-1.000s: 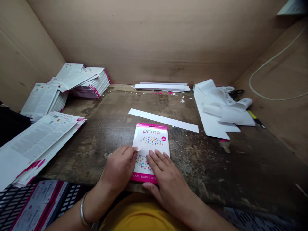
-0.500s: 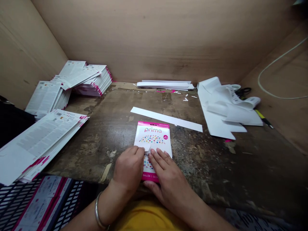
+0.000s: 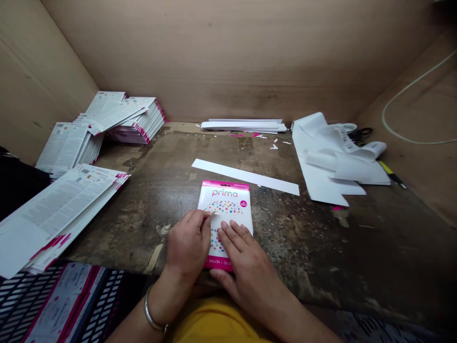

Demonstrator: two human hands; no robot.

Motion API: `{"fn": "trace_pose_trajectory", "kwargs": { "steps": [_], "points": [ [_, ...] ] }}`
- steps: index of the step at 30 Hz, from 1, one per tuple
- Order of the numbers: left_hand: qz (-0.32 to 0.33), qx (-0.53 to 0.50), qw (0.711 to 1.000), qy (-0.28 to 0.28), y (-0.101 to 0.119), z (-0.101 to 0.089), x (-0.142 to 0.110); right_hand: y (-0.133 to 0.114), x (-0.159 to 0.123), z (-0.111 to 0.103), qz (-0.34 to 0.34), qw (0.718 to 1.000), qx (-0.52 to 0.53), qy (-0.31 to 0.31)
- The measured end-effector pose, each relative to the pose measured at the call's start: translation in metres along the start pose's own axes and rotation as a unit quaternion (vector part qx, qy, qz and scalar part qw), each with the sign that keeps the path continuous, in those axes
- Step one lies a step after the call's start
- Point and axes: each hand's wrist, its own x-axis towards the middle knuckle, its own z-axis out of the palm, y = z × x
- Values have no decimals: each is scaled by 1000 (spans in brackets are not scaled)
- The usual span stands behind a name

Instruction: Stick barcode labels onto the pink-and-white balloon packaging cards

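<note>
A flat white and pink balloon packet (image 3: 232, 190), printed "prima" with coloured dots, lies face up at the table's near edge. My left hand (image 3: 189, 240) is closed in a pinch over the packet's left side. From its fingertips a small curled edge of a white paper strip (image 3: 214, 214) sticks out; most of the strip is hidden by the fingers. Pressed flat on the packet's lower right is my right hand (image 3: 248, 257), fingers stretched, thumb by the bottom edge. A long white paper strip (image 3: 246, 177) lies just beyond the packet.
Stacks of printed packets (image 3: 132, 119) stand at the back left, with another stack (image 3: 64, 209) nearer. White strips (image 3: 243, 126) lie along the back wall. Loose white label sheets (image 3: 321, 166), scissors (image 3: 362, 134) and a yellow cutter (image 3: 391, 174) are right. A basket (image 3: 110, 290) sits below left.
The white strip stretched rightward across the packet half a second ago; now my left hand is back left and slightly higher, showing only its curled edge. My right hand stays flat.
</note>
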Motion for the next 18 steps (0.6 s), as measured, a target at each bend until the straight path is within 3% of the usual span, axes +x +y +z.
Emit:
{"fn": "trace_pose_trajectory", "kwargs": {
  "steps": [6, 18],
  "points": [
    [34, 55, 997, -47, 5, 4, -3, 0, 1, 1, 3, 1000, 1, 1],
    [69, 115, 988, -72, 7, 2, -8, -2, -1, 0, 1, 1000, 10, 2]
  ]
}}
